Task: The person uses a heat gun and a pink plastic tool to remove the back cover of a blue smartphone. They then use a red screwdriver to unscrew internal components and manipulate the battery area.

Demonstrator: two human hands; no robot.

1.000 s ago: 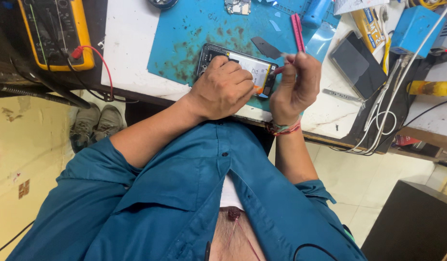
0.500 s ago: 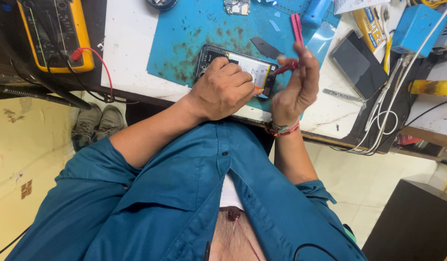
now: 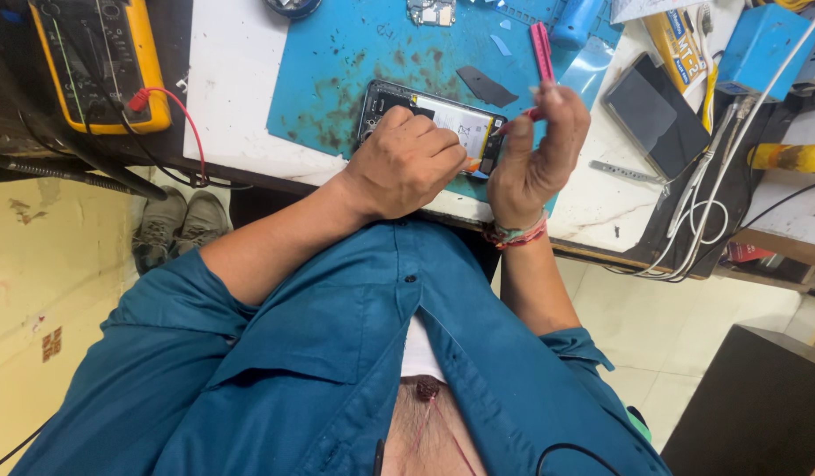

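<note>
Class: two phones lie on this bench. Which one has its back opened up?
The phone on the blue mat, under the left hand: its insides show. The other phone, right of the mat, lies closed and dark.

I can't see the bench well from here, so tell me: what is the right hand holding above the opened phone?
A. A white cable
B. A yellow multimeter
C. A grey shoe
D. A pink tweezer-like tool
D: the right hand grips a slim pink tool that sticks up past the fingers, while the left hand rests on the opened phone on the blue mat.
</note>
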